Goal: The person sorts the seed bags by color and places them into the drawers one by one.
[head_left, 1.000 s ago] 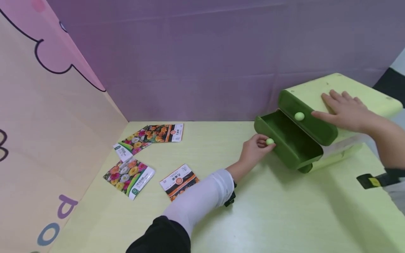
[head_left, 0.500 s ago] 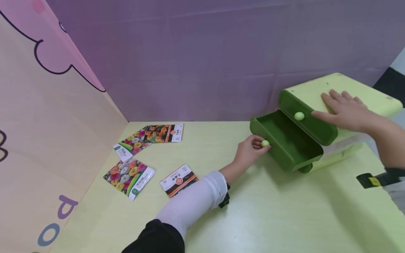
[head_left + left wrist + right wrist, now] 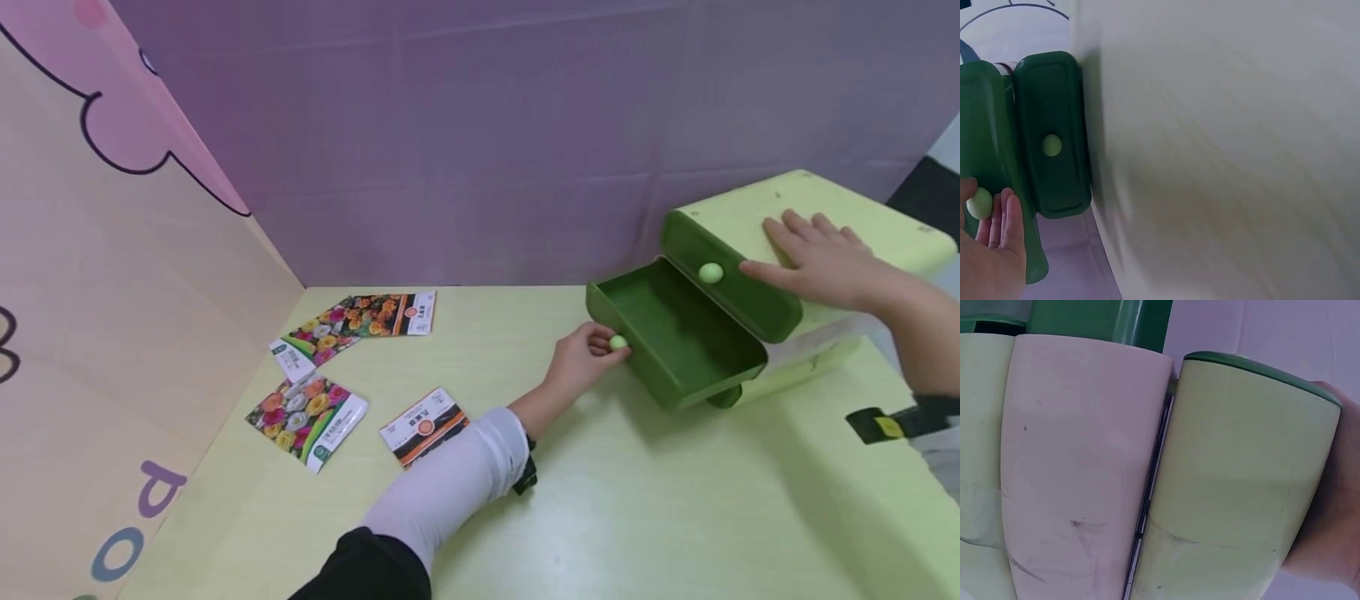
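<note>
My left hand [image 3: 581, 360] pinches the round pale-green knob [image 3: 618, 342] of a dark green drawer [image 3: 678, 333], pulled well out of a small drawer cabinet [image 3: 885, 217]. The inside of this middle drawer is bare as far as it shows. In the left wrist view, fingers and thumb lie on either side of the knob [image 3: 980, 204]. My right hand [image 3: 828, 262] rests flat on the cabinet's pale yellow-green top, fingers spread, thumb near the front edge. Above the pulled drawer, the top drawer [image 3: 738, 287] with its own knob is closed. The right wrist view shows the pink middle tier [image 3: 1079, 456].
Several flower seed packets lie at the left: two overlapping at the back [image 3: 386, 316], a rose-printed one [image 3: 307, 421] nearer, and an orange-striped one [image 3: 425, 427] partly behind my left sleeve. A purple cloth wall [image 3: 450, 150] stands behind the table [image 3: 637, 517].
My left hand has moved left with the knob, and the middle drawer has slid further out. The right hand stays in place on the cabinet top.
</note>
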Motion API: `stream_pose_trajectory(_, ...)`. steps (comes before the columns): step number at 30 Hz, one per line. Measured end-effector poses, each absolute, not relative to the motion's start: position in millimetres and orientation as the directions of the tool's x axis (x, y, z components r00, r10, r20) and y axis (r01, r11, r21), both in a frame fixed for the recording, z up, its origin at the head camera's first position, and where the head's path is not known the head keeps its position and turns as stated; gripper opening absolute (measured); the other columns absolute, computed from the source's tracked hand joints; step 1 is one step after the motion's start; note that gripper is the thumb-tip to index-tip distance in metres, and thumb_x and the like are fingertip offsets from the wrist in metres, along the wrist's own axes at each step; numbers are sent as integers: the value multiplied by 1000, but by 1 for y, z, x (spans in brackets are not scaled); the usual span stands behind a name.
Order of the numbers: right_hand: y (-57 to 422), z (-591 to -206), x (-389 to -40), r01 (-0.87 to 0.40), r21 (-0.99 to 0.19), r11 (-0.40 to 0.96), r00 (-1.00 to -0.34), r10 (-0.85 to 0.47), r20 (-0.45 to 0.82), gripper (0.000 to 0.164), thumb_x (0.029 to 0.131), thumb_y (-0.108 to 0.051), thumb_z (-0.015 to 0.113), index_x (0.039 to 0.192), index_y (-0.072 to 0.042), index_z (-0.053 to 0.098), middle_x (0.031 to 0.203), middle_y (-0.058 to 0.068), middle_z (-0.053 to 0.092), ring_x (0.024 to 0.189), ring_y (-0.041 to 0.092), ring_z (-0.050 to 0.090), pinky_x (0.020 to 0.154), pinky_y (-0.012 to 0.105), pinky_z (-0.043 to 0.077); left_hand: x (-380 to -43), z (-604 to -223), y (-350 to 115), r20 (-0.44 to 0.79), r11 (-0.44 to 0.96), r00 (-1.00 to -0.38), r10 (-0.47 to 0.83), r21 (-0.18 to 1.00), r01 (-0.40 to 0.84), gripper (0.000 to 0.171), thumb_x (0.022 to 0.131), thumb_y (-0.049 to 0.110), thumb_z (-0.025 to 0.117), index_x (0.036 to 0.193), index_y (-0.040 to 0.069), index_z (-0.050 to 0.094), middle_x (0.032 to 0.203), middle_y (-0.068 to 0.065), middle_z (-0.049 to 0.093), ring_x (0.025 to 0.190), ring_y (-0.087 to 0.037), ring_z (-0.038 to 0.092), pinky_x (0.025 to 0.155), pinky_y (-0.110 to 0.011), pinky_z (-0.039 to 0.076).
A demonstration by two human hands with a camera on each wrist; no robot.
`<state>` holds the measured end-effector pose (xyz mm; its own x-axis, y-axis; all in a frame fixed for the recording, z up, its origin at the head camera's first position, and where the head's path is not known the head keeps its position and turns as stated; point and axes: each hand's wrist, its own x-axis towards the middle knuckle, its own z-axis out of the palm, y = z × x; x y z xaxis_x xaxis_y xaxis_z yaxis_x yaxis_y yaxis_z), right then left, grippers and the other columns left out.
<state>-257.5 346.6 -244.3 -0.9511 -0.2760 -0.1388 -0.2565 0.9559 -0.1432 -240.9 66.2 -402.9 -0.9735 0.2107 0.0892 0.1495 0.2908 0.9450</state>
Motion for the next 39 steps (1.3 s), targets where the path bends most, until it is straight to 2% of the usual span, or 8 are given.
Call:
stream_pose_trajectory(10, 346, -244, -256, -258, -143, 956, -950, -277, -142, 86, 101, -55, 30, 150, 7, -4, 150, 40, -13, 133, 65, -13, 104, 77, -6, -237, -406, 63, 79, 293, -975, 210, 946, 140, 28, 83, 16, 77, 106, 3, 65, 94, -8, 70, 84, -12, 67, 69, -10, 50)
stream_pose_trajectory(25, 348, -240, -253, -247, -148, 958, -952, -268, -150, 86, 101, -55, 30, 150, 7, -7, 150, 39, -16, 133, 63, -17, 105, 76, -9, -235, -407, 63, 49, 286, -977, 206, 952, 108, 29, 82, 13, 76, 105, 2, 62, 94, -6, 67, 80, -5, 61, 69, -10, 50)
stream_pose_trajectory(39, 344, -241, -254, -258, -151, 954, -949, -279, -147, 86, 101, -54, 30, 150, 7, -6, 149, 40, -15, 133, 64, -16, 105, 76, -8, -231, -410, 55, 62, 244, -977, 203, 963, 112, 30, 85, 16, 74, 109, 4, 61, 97, -6, 67, 84, -6, 62, 74, -12, 51)
